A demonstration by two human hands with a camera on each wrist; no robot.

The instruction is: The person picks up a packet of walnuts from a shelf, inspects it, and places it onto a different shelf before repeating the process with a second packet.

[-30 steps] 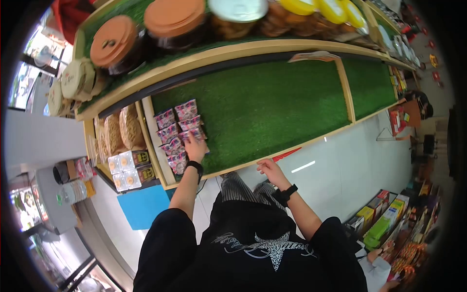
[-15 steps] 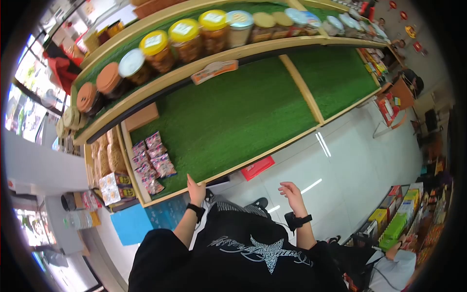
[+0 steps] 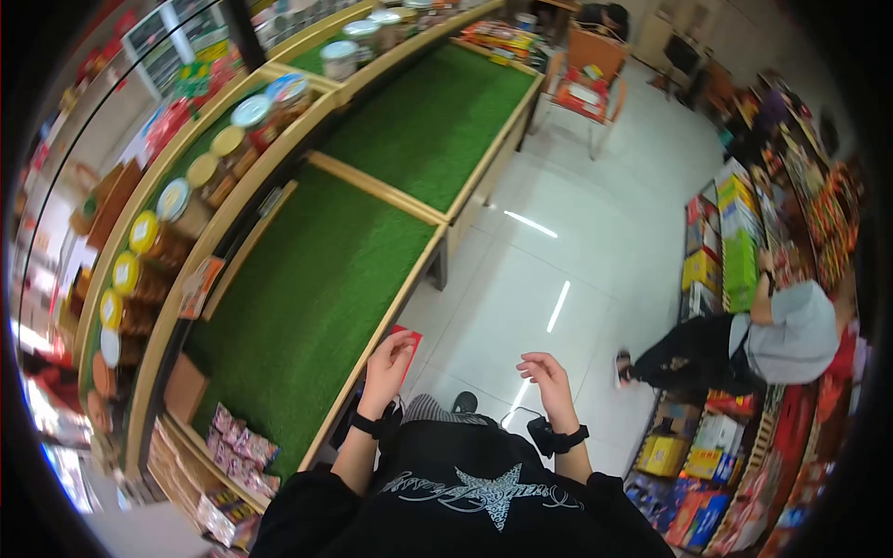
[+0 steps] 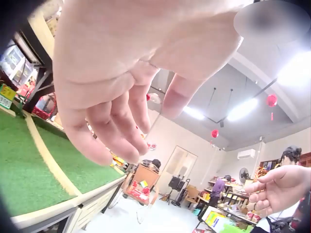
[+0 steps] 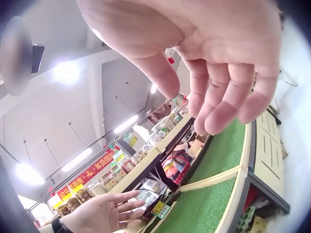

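Observation:
My left hand (image 3: 381, 379) hangs in the air beside the front edge of the display shelf (image 3: 389, 307), its fingers loosely bent and holding nothing. To its right, over the floor, my right hand (image 3: 551, 383) is also raised with relaxed, slightly bent fingers. In the left wrist view the left palm (image 4: 146, 43) fills the top, nothing within its fingers. The right wrist view likewise has bare fingers (image 5: 223, 107) on the right hand. Several small pink snack packets (image 3: 244, 448) lie on the green turf at the shelf's near left corner, away from both hands.
Lidded jars (image 3: 139, 270) line the upper shelf at left. A wooden divider (image 3: 377, 189) splits the turf. A person (image 3: 786, 335) bends by the stocked racks (image 3: 735, 223) at right. An orange chair (image 3: 595, 70) stands beyond the tiled floor (image 3: 586, 242).
My left hand has left the snack packets and drawn back past the shelf edge. The head view has swung right, bringing the aisle and the bending person into fuller view.

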